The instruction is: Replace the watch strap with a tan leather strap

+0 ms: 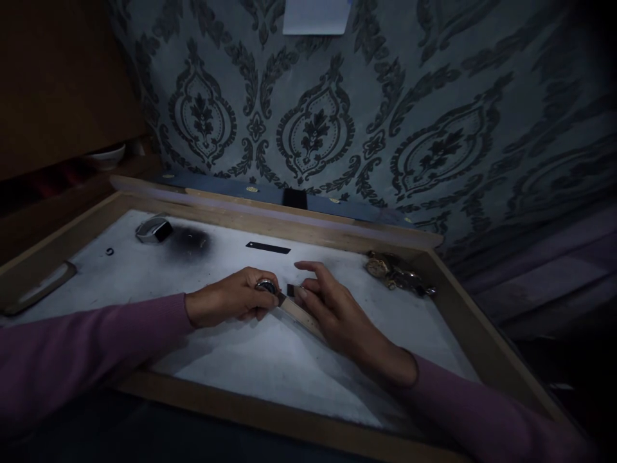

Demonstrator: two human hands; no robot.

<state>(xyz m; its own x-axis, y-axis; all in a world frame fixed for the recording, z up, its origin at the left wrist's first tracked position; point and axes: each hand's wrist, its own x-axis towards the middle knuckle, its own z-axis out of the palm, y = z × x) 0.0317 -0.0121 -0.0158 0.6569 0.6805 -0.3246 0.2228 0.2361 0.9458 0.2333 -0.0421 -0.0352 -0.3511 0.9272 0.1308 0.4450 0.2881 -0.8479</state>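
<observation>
My left hand [236, 296] is closed around a round-faced wristwatch [266, 285] with a shiny rim, held over the white surface. Facing it, my right hand [335, 315] pinches a small dark flat piece [291, 290] between thumb and fingers, its index finger stretched out. A pale tan strip [303, 315] runs from beside the watch to beneath my right hand. Whether it is joined to the watch I cannot tell. Beyond the hands lies a black snap-off knife blade [268, 247], flat on the surface.
A wooden-rimmed tray [231, 402] with a white bottom surrounds everything. At its back left stands a square-faced watch [155, 229] near a dark smudge [190, 238]. Several metal watches [398, 273] lie by the right wall. A tan loop [45, 286] rests at the left edge.
</observation>
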